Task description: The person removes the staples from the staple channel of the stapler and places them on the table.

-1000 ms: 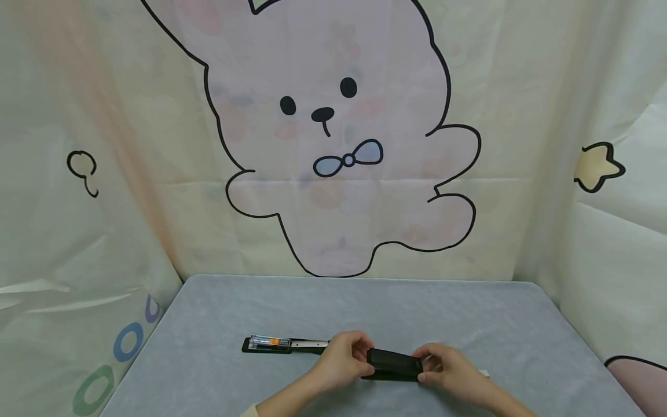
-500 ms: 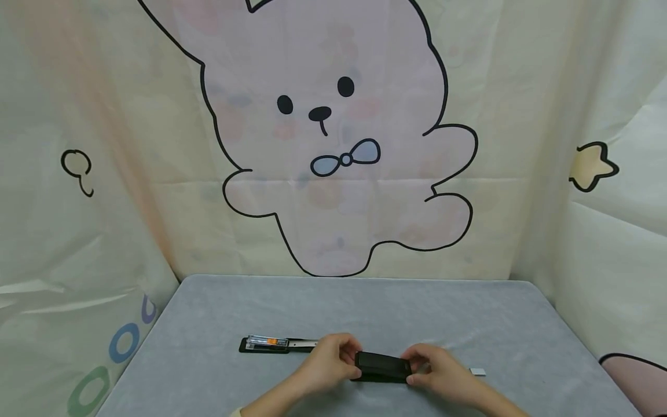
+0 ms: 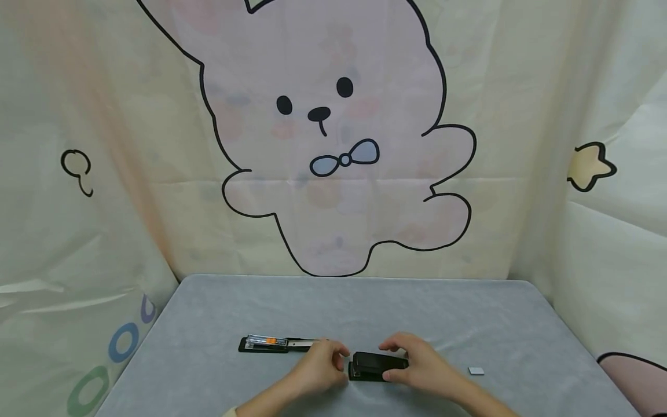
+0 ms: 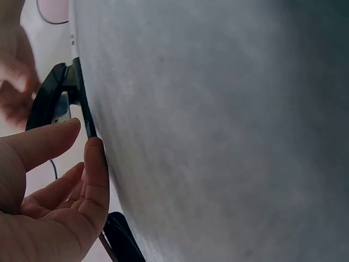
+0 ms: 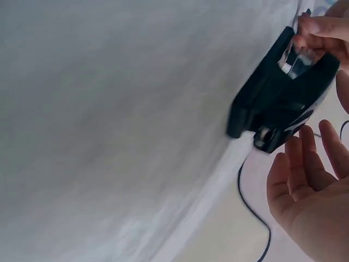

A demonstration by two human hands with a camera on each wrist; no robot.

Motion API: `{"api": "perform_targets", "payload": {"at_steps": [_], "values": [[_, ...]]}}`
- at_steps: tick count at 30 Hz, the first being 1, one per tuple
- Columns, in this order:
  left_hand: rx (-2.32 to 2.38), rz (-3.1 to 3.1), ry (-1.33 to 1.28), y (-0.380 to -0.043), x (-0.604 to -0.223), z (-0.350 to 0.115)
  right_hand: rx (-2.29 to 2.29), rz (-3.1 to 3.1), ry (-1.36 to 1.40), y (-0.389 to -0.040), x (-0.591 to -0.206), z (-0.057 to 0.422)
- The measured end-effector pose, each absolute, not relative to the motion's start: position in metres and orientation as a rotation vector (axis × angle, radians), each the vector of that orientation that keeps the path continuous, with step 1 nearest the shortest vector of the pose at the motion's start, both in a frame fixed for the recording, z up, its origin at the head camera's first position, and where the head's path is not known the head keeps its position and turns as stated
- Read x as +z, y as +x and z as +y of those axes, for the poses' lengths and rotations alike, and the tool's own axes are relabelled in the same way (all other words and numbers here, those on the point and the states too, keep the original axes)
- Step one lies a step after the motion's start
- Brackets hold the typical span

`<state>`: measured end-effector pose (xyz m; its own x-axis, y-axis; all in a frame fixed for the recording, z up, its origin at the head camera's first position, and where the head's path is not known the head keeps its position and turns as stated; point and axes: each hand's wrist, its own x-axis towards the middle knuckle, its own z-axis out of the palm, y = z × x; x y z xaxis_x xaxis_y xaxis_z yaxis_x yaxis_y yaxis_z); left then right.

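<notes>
A black stapler (image 3: 371,365) sits on the grey cloth-covered table, its body running left to right in the head view. My left hand (image 3: 322,365) is just off the stapler's left end, thumb and fingers loosely bent with nothing held. In the left wrist view, the left thumb and forefinger (image 4: 97,174) are apart, close to the tip of the stapler's base. My right hand (image 3: 422,368) reaches around the stapler's right end with fingers spread; its thumb overlaps the near side. The right wrist view shows those fingers (image 5: 305,169) lightly bent beside the stapler's hinge end; contact is unclear.
Behind my left hand lies a long black piece (image 3: 266,345) with a metal rail and a clear section with an orange bit. A small pale block (image 3: 476,371) rests right of my right hand. A cartoon-printed curtain (image 3: 333,231) hangs behind the table (image 3: 469,307).
Both hands held the stapler's ends earlier. My left hand has let go and drawn a little left. My right hand has slid left along the stapler and spread its fingers.
</notes>
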<state>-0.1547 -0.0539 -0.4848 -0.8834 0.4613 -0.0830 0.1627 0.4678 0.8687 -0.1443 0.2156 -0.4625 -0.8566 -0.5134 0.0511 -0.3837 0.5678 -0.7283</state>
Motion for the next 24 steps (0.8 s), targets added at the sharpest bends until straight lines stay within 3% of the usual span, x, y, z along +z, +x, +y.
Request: {"api": "perform_targets", "payload": {"at_steps": [8,24], "values": [[1.296,2.435,0.487,-0.157,-0.489,-0.052,-1.150,2.707,-0.926,-0.149,-0.469,0.192],[1.302,2.448,0.527,-0.156,-0.490,-0.048,-1.179,2.649,-0.905,-0.152,-0.470,0.173]]}}
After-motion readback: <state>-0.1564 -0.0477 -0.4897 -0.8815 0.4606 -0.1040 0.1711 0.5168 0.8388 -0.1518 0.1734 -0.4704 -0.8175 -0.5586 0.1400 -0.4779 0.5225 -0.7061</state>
